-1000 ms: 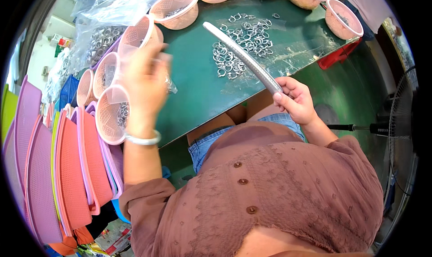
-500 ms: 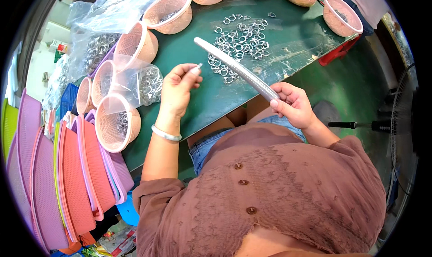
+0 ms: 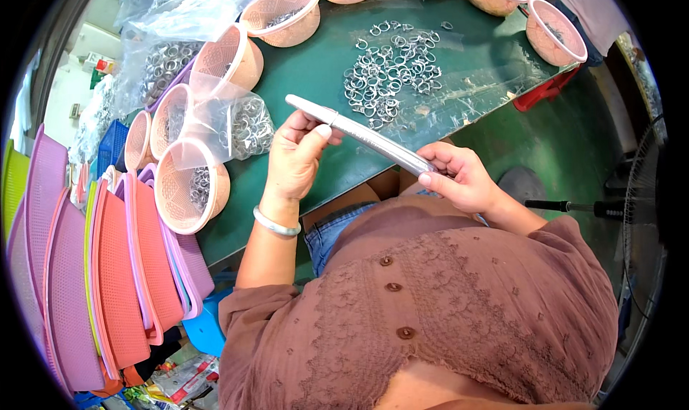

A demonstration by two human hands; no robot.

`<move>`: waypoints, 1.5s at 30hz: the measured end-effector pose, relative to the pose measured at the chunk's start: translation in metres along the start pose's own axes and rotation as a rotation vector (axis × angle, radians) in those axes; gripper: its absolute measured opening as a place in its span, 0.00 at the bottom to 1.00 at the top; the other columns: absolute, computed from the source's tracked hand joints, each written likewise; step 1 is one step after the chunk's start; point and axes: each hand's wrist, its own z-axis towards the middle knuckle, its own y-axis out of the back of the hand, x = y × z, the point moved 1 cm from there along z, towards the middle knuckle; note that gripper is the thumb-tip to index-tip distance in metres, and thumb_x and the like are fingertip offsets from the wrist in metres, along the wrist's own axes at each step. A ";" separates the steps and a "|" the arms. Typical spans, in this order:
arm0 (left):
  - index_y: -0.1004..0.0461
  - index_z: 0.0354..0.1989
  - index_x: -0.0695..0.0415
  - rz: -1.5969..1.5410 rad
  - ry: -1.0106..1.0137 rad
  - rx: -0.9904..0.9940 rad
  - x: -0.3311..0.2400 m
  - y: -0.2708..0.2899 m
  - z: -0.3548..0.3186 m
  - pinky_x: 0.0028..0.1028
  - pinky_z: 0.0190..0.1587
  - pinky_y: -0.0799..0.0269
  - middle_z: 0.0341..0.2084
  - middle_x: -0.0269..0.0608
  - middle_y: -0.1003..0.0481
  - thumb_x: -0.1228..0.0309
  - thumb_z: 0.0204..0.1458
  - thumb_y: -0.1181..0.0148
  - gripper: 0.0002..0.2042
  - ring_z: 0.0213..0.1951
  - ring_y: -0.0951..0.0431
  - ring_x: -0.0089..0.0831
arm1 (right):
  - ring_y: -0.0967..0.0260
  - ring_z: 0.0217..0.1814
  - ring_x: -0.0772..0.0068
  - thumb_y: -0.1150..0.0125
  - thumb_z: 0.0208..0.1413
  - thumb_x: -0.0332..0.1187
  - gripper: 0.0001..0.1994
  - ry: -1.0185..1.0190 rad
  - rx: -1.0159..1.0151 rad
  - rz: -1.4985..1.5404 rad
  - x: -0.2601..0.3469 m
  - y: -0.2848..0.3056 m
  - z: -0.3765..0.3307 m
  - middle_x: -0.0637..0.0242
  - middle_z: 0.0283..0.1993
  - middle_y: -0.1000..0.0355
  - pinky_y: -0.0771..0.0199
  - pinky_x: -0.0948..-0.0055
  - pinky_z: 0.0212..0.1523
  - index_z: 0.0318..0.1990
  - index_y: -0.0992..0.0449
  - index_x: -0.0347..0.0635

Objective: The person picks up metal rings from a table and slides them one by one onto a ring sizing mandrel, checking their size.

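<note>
A long tapered metal rod [image 3: 359, 132] slants over the front edge of the green table [image 3: 316, 65]. My right hand [image 3: 459, 176] grips its thick near end. My left hand [image 3: 298, 155] pinches a small silver ring [image 3: 329, 117] around the rod, close to the thin far end. A heap of loose silver rings [image 3: 391, 69] lies on the table just beyond the rod. A clear plastic bag of rings [image 3: 237, 123] rests to the left of my left hand, leaning on the baskets.
Pink mesh baskets [image 3: 190, 187] holding rings line the table's left side, more baskets [image 3: 556, 33] stand along the far edge. Stacked pink and orange trays [image 3: 115, 281] sit at lower left. Large bags of rings [image 3: 161, 58] are at far left. A fan stand [image 3: 574, 207] is on the right.
My left hand came away from the left baskets to the rod and now holds a ring on it. The rod has swung slightly lower and closer.
</note>
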 end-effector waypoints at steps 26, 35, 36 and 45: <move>0.32 0.43 0.63 -0.279 0.020 -0.052 0.002 -0.006 -0.018 0.22 0.35 0.33 0.29 0.38 0.28 0.78 0.51 0.49 0.11 0.30 0.30 0.24 | 0.42 0.24 0.87 0.42 0.48 0.28 0.12 0.159 -0.024 -0.297 -0.004 -0.006 0.004 0.73 0.23 0.34 0.40 0.84 0.26 0.41 0.31 0.35; 0.33 0.37 0.61 0.018 -0.261 -0.406 -0.043 0.013 0.046 0.20 0.31 0.36 0.26 0.35 0.31 0.72 0.52 0.49 0.07 0.27 0.33 0.22 | 0.41 0.27 0.89 0.45 0.50 0.26 0.12 0.097 -0.086 -0.044 -0.008 0.011 -0.005 0.74 0.27 0.33 0.42 0.87 0.27 0.42 0.32 0.33; 0.33 0.38 0.61 0.166 -0.312 -0.456 -0.049 0.013 0.061 0.19 0.30 0.37 0.26 0.34 0.31 0.73 0.51 0.49 0.08 0.26 0.33 0.21 | 0.40 0.27 0.89 0.45 0.51 0.25 0.12 0.080 -0.100 0.029 -0.008 0.014 -0.007 0.74 0.28 0.33 0.41 0.87 0.27 0.43 0.32 0.32; 0.29 0.45 0.59 1.465 -0.765 -0.395 -0.054 0.015 0.152 0.28 0.34 0.32 0.35 0.47 0.29 0.71 0.46 0.44 0.16 0.31 0.29 0.30 | 0.40 0.26 0.90 0.46 0.52 0.29 0.13 0.123 -0.306 0.130 -0.011 0.042 -0.016 0.74 0.27 0.34 0.40 0.88 0.22 0.44 0.34 0.33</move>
